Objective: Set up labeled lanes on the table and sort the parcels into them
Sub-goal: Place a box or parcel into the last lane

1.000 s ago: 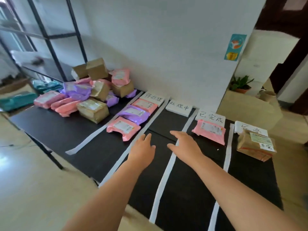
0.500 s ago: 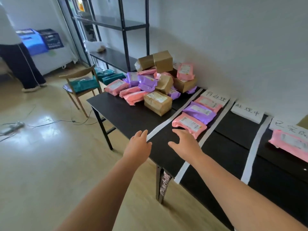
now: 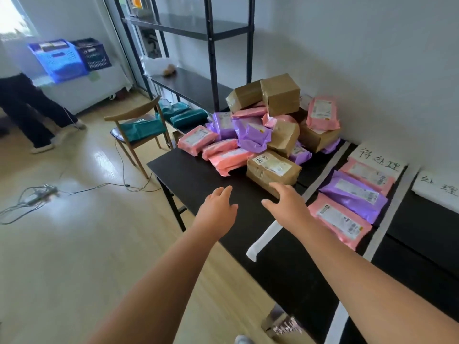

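Observation:
A heap of pink, purple and brown parcels [image 3: 258, 130] covers the far left of the black table [image 3: 198, 175]. A brown paper parcel [image 3: 273, 170] lies at the heap's front. My right hand [image 3: 285, 202] hovers with spread fingers just at its near corner, holding nothing. My left hand [image 3: 218, 209] floats open above the bare tabletop to the left. White tape strips [image 3: 278, 224] mark lanes. The first lane holds a pink parcel [image 3: 340, 219], a purple parcel [image 3: 355, 194] and another pink parcel [image 3: 370, 175] under a handwritten label [image 3: 380, 160].
A second label [image 3: 437, 187] sits in the lane to the right. A black metal shelf [image 3: 211, 58] stands behind the heap. A wooden chair [image 3: 136, 130] with a teal bag, floor cables [image 3: 37, 194], blue crates [image 3: 59, 58] and another person [image 3: 27, 105] are at the left.
My view has swung left from the labelled lanes to the parcel heap. Both hands have moved with it, and my right hand now reaches the brown parcel at the front.

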The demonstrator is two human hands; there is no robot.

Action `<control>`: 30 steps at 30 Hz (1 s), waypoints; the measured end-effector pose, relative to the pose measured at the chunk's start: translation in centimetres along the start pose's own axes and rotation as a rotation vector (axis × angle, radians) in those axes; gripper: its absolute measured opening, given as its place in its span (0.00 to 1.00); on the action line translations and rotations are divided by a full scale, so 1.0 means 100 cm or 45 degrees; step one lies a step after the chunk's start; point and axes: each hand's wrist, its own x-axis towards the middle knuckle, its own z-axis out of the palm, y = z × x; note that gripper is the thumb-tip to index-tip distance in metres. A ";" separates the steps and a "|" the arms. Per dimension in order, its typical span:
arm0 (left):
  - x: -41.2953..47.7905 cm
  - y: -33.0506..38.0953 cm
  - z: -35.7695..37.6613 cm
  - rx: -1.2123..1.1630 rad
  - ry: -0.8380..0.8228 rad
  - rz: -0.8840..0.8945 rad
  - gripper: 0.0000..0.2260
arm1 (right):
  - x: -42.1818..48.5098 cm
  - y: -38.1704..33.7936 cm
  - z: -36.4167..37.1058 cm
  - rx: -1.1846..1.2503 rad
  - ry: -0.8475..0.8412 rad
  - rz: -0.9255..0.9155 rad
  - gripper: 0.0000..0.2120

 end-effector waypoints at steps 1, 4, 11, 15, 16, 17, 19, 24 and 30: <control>0.013 -0.004 -0.005 0.008 -0.004 0.004 0.26 | 0.014 -0.005 0.002 0.024 -0.009 0.012 0.27; 0.053 -0.019 -0.020 0.000 0.020 -0.012 0.26 | 0.056 -0.024 0.010 0.070 0.006 0.013 0.27; 0.135 -0.050 -0.043 0.020 -0.084 0.046 0.24 | 0.134 -0.054 0.027 0.060 0.041 0.117 0.24; 0.197 -0.067 -0.058 0.017 -0.140 0.133 0.24 | 0.180 -0.068 0.036 0.110 0.140 0.238 0.24; 0.211 -0.071 -0.061 0.028 -0.176 0.158 0.24 | 0.189 -0.072 0.040 0.124 0.170 0.280 0.24; 0.226 -0.076 -0.065 0.035 -0.217 0.181 0.24 | 0.198 -0.077 0.044 0.140 0.198 0.324 0.24; 0.255 -0.082 -0.074 0.050 -0.271 0.257 0.24 | 0.215 -0.088 0.051 0.171 0.246 0.412 0.24; 0.319 -0.084 -0.083 0.129 -0.374 0.418 0.24 | 0.241 -0.104 0.063 0.221 0.371 0.606 0.24; 0.367 -0.068 -0.076 -0.232 -0.418 0.422 0.16 | 0.259 -0.096 0.055 0.189 0.435 0.749 0.20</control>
